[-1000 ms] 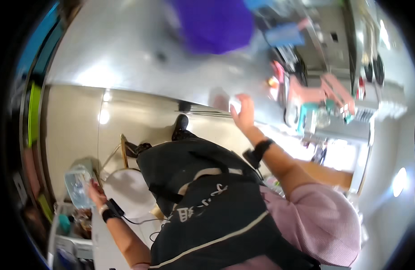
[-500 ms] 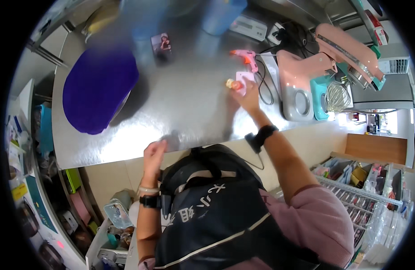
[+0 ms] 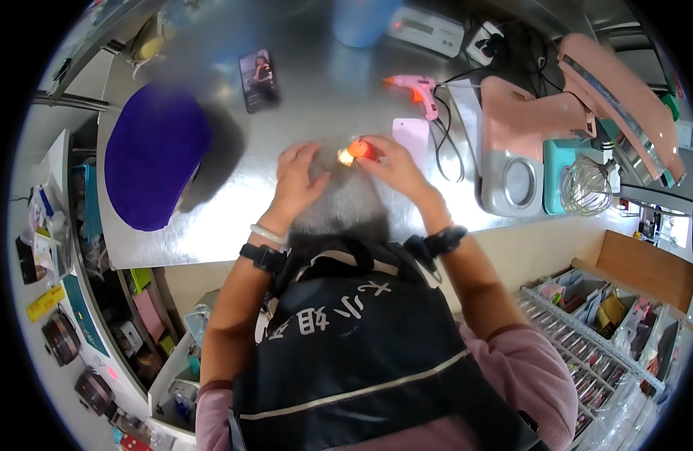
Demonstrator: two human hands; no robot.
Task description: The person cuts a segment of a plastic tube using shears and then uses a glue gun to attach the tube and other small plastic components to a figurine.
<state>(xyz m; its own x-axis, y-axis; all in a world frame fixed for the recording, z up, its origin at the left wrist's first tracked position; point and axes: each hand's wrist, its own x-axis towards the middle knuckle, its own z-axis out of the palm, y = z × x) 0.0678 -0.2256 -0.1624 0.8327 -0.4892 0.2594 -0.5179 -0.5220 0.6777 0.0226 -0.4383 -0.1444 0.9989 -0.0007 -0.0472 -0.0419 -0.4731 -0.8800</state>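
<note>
Over the middle of the metal table, my right hand (image 3: 397,170) pinches a small orange rounded piece (image 3: 360,149). At its left end shows a little pale-yellow piece (image 3: 345,158), bright in the light; whether the two are joined I cannot tell. My left hand (image 3: 298,177) is beside them on the left, thumb and fingers apart, holding nothing. A flat pink card (image 3: 411,137) lies on the table just behind my right hand. Beyond the card is a pink glue gun (image 3: 416,89) with an orange tip, pointing left.
At the left lies a large purple-covered round thing (image 3: 155,154). A phone (image 3: 258,80) with a lit screen stands or lies further back. A white scale (image 3: 425,31) and a blue container (image 3: 361,19) are at the back. A pink stand mixer (image 3: 512,128) and wire whisk (image 3: 587,184) occupy the right.
My right hand has moved left, off the pink card, with the orange piece. My left hand has risen from the table's front edge to beside it, its fingers spreading.
</note>
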